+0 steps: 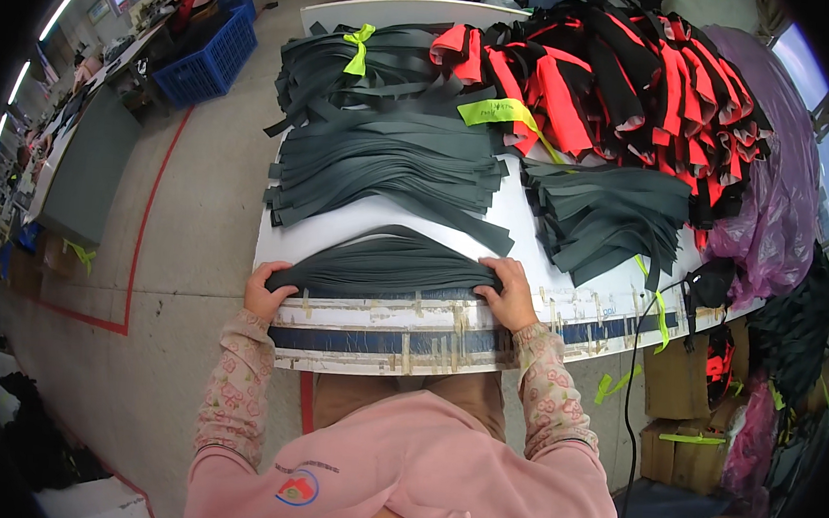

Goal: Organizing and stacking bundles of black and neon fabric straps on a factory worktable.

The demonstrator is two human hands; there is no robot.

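Observation:
A bundle of dark grey-green fabric strips lies across the near side of the table, bowed up in the middle. At its left end, my left hand is closed round the strip ends. My right hand grips the opposite end between thumb and fingers. Beyond the bundle spreads a larger pile of the same strips. Farther back, another pile has a neon-yellow ribbon on it. To the right of these lies a further heap of strips.
The white table has a taped front edge. Black and neon-coral fabric pieces are heaped at the back right, beside purple plastic sheeting. A black cord hangs over the edge. Cardboard boxes stand below right; a blue crate sits far left.

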